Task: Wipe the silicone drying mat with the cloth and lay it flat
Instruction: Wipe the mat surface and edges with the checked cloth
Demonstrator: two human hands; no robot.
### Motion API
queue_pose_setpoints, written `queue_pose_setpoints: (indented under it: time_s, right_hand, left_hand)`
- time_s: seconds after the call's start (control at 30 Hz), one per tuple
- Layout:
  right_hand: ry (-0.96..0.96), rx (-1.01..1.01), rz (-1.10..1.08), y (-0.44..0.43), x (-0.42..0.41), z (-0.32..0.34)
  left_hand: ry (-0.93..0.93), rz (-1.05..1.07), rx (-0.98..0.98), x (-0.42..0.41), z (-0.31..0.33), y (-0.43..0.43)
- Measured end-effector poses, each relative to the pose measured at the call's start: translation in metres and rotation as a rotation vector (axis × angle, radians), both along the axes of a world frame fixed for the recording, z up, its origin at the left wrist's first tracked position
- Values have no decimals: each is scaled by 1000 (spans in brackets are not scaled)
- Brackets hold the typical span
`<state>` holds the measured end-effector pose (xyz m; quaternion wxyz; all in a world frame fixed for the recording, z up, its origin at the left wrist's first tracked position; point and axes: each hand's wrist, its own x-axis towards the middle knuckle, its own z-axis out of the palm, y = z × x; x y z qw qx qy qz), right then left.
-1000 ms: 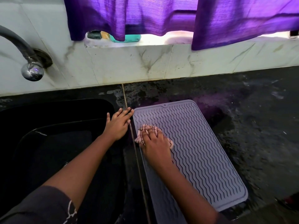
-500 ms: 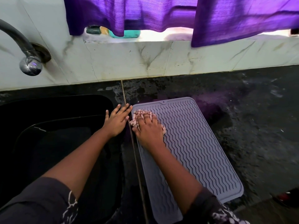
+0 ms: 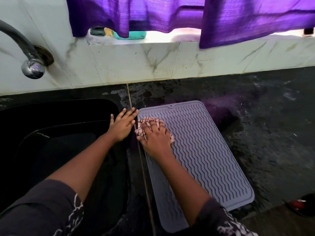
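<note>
A grey silicone drying mat (image 3: pixel 201 150) with wavy ridges lies flat on the dark countertop, right of the sink. My right hand (image 3: pixel 156 137) presses a pink checked cloth (image 3: pixel 144 124) onto the mat's far left part, fingers spread over the cloth. My left hand (image 3: pixel 123 124) rests palm down with fingers apart on the counter strip between the sink and the mat's left edge, holding nothing. My right forearm hides part of the mat's near left side.
A black sink (image 3: pixel 56 142) fills the left. A metal tap (image 3: pixel 32 67) sticks out of the marble wall above it. Purple curtains (image 3: pixel 170 14) hang over the window ledge. The wet dark counter (image 3: pixel 264 125) stretches right of the mat. A red and black object (image 3: pixel 301 204) lies at the near right.
My right hand slid the cloth away from me toward the mat's far left corner. My left hand stayed where it was beside the mat.
</note>
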<state>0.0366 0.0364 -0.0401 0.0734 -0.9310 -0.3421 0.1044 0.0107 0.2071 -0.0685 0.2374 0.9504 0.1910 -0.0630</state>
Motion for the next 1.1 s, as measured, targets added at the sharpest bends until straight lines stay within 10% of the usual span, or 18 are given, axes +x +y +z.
queue_pose_setpoints:
  time_s: [1.1]
  right_hand:
    - [27,60,111,-73,-54,10]
  left_hand:
    - [108,-74,75,-24,15,-66]
